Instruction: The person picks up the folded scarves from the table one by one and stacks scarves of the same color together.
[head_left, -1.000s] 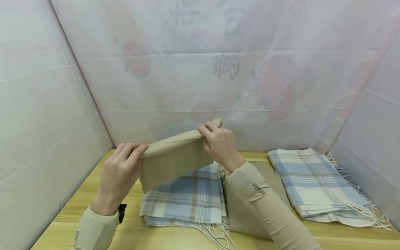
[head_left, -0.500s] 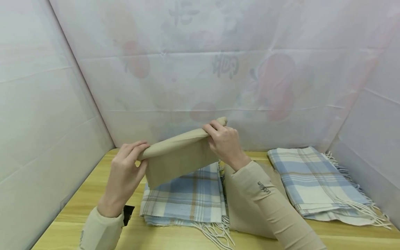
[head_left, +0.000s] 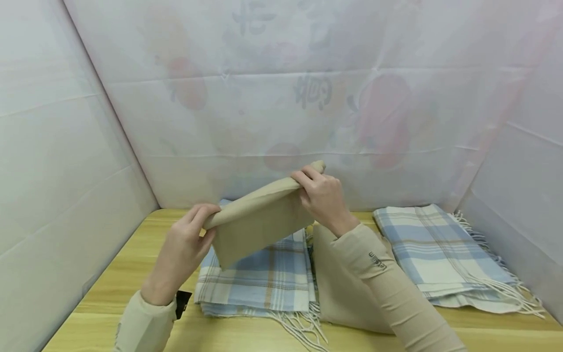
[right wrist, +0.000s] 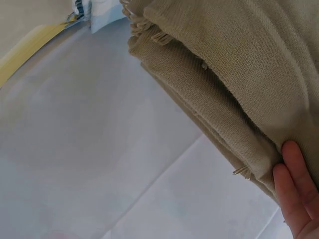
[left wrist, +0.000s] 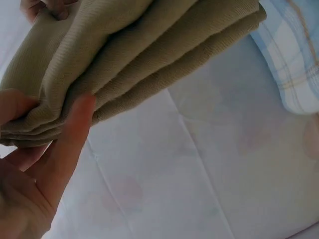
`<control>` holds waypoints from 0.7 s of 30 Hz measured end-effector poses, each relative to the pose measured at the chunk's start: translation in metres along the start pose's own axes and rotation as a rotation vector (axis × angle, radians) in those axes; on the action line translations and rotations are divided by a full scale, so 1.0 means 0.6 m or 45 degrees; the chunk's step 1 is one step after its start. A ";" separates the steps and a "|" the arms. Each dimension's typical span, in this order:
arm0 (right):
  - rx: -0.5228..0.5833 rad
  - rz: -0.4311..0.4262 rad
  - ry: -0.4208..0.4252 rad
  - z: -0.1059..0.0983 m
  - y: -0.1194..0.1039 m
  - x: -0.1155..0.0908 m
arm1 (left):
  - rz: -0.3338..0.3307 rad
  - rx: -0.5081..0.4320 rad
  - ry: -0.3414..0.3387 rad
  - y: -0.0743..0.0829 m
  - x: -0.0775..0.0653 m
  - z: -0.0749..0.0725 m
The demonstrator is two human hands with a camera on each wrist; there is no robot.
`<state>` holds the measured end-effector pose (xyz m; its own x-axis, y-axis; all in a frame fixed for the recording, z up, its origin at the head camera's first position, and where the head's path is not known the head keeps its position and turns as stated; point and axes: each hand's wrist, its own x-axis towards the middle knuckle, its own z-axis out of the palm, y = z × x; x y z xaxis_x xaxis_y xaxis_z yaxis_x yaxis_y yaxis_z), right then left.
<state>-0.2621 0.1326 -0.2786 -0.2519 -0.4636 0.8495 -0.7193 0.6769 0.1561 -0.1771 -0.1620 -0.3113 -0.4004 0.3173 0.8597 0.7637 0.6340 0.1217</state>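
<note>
A folded khaki scarf (head_left: 259,225) hangs in the air above the table, its upper edge gripped at both ends. My left hand (head_left: 182,247) pinches the left end; in the left wrist view, thumb and fingers hold several stacked layers (left wrist: 149,64). The right hand (head_left: 327,200) grips the same edge near its right end, which is higher. Short fringe (right wrist: 142,22) shows on the scarf's layers in the right wrist view. Below and behind it lies a folded blue-and-white plaid scarf (head_left: 259,288), partly hidden by the khaki cloth.
Beside the plaid scarf lies another folded khaki cloth (head_left: 340,298), partly under my right forearm. A second folded plaid scarf (head_left: 444,254) with fringe rests at the right. White sheet walls (head_left: 281,112) enclose the wooden table (head_left: 110,293) at the back and sides.
Both hands have moved a little to the right, carrying the khaki scarf with them. The left thumb now shows apart from the fingers. The scarves on the table stay put.
</note>
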 end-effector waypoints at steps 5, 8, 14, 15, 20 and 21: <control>0.008 -0.006 0.007 -0.003 0.008 -0.004 | 0.016 -0.131 -0.025 0.003 -0.001 0.010; 0.013 -0.002 0.016 -0.004 0.014 -0.008 | 0.031 -0.151 -0.029 0.006 -0.001 0.014; 0.069 0.026 -0.029 -0.009 0.024 -0.018 | 0.004 -0.165 0.005 0.016 -0.002 0.024; 0.084 0.036 -0.042 -0.010 0.026 -0.019 | -0.009 -0.187 0.016 0.018 -0.001 0.026; 0.151 0.088 -0.095 -0.017 0.035 -0.024 | -0.065 -0.345 0.046 0.026 0.001 0.037; 0.164 0.095 -0.101 -0.017 0.036 -0.025 | -0.067 -0.359 0.044 0.028 0.002 0.039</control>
<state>-0.2673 0.1602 -0.2825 -0.3544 -0.4616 0.8132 -0.7722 0.6349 0.0239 -0.1766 -0.1347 -0.3199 -0.4292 0.2618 0.8645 0.8550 0.4262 0.2954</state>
